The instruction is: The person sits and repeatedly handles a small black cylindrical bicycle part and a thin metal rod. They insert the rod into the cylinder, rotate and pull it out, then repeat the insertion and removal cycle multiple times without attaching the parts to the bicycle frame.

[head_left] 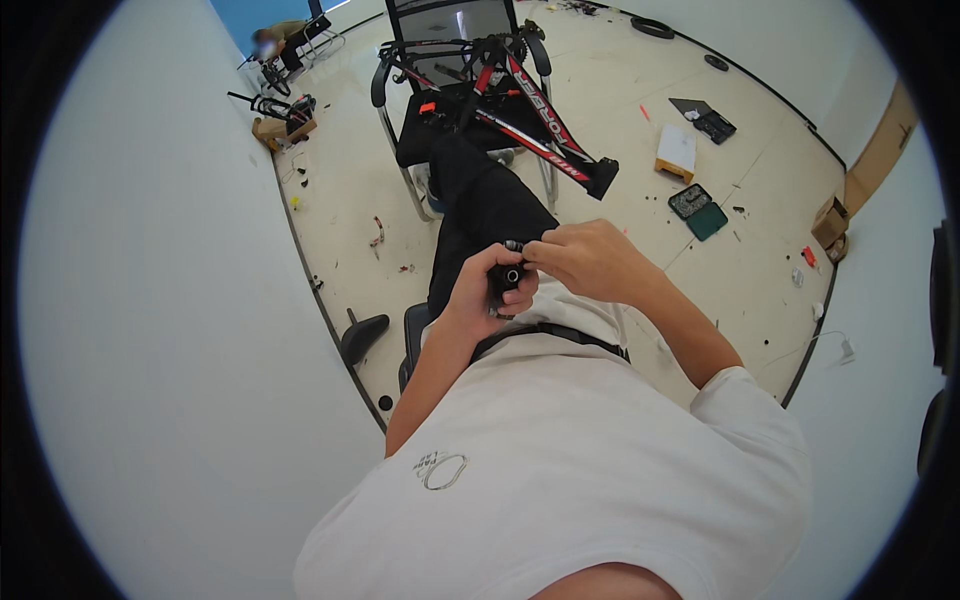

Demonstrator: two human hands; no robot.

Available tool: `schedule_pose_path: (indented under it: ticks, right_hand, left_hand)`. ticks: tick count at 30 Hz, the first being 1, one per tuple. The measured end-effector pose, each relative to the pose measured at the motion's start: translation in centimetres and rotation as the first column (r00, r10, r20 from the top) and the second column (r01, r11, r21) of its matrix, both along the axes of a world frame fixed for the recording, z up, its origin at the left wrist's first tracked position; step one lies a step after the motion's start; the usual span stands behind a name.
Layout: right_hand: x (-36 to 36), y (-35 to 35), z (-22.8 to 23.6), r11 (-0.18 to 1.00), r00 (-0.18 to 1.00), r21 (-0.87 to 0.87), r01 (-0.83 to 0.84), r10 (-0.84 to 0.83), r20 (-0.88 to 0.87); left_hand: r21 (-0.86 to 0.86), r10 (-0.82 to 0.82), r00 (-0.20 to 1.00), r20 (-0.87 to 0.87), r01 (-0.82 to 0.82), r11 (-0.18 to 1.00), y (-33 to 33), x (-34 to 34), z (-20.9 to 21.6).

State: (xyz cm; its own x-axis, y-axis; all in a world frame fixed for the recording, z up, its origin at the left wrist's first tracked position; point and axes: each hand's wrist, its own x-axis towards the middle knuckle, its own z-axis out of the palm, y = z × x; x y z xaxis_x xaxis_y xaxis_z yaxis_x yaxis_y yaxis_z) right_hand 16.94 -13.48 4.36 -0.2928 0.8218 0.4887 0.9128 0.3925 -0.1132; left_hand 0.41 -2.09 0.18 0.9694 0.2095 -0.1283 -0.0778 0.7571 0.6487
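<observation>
Close to my waist, my left hand (482, 292) is wrapped round a small black part (510, 274) with a bright ringed hole in its face. Its exact kind does not show. My right hand (585, 260) is closed in a pinch at the upper end of that part, fingertips against it. Whatever those fingers hold is hidden. Beyond my legs, a red, black and white bicycle frame (540, 112) lies across a black office chair (410, 140), its head tube sticking out to the right.
An open green tool case (699, 212), a white-topped box (676, 152) and a dark case (713, 126) lie on the floor at right. A bicycle saddle (363, 338) rests by the left wall. Far left, another person (280, 45) sits near bicycle parts. Small parts litter the floor.
</observation>
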Motion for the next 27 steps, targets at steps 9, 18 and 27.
schedule_pose_path:
  ticks: [9,18,27]
  right_hand:
    - [0.9,-0.3,0.6,0.994,0.992,-0.059,-0.094,0.089,-0.086]
    - [0.5,-0.6,-0.4,0.998,0.985,-0.015,-0.055,0.052,-0.165]
    - [0.1,-0.4,-0.7,0.999,0.986,0.034,-0.029,0.034,-0.160]
  left_hand:
    - [-0.148,-0.144,0.987,0.074,0.153,0.977,0.4,0.1,-0.3]
    - [-0.094,-0.088,0.995,0.050,0.093,0.991,0.2,-0.1,-0.1]
    - [-0.090,-0.075,0.997,0.035,0.078,0.993,0.5,-0.2,-0.6]
